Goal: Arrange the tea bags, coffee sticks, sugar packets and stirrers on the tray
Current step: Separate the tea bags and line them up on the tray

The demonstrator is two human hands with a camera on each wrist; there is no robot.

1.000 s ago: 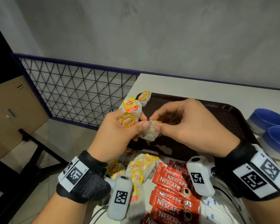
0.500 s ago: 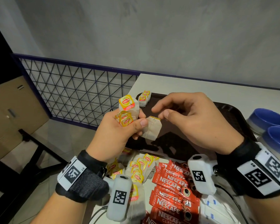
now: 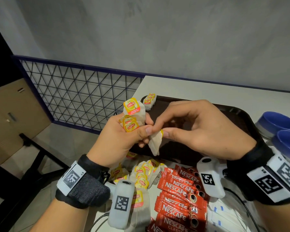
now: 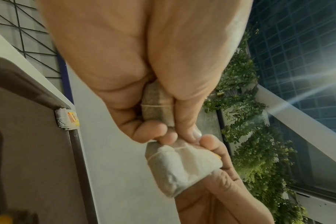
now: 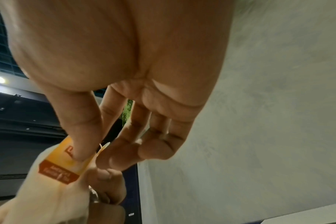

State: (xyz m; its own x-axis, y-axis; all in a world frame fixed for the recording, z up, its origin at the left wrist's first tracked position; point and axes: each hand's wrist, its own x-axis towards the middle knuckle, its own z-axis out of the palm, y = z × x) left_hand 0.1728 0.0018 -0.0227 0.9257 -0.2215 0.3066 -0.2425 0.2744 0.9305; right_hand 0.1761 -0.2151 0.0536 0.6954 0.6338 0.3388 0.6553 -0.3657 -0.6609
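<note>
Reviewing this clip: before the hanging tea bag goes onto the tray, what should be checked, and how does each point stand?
1. Right hand pinches the hanging tea bag by its tag: ok.
2. Left hand has let go of that bag: not ok, its thumb lies against the bag's top.
3. Left hand grips its bundle of tea bags securely: ok.
4. Bare space on the tray: ok, only a small stack of tea bags sits in its far left corner.
5. String free of the bundle: cannot tell.
</note>
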